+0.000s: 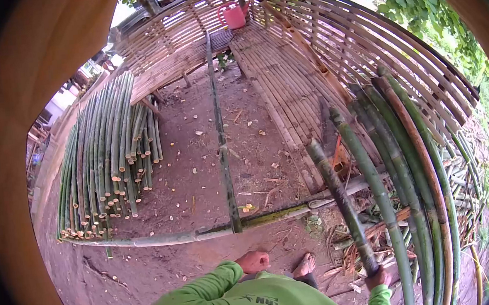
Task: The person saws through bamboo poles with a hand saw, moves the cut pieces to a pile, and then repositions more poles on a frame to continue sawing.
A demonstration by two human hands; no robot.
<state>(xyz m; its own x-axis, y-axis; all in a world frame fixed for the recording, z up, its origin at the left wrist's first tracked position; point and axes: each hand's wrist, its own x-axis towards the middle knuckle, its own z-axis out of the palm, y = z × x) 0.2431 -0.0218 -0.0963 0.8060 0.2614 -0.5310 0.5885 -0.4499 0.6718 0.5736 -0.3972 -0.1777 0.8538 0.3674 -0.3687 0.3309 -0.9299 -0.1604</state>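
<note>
I'm watching someone in a green shirt (259, 304) work among bamboo, with the right hand (378, 278) wrapped around the near end of a dark, mottled pole (344, 207). That pole slants away from the person toward the slatted bench (285, 90), just left of a row of green poles (381, 192) standing at the right side. The left hand (254, 261) is well apart from it, held in front of the body with its fingers curled in, and I see nothing in its grip. A long pole (164, 240) runs crosswise ahead of the person, and a thinner pole (223, 154) meets it near the middle. Off to the left lies a thick stack of cut bamboo (117, 147), the ends facing this way. To my eye, the step in hand is handling this one pole. Since it is gripped only at the near end, moving it calls for a firm wrist, perhaps the free hand farther up, and care that the far end doesn't knock its neighbours.
</note>
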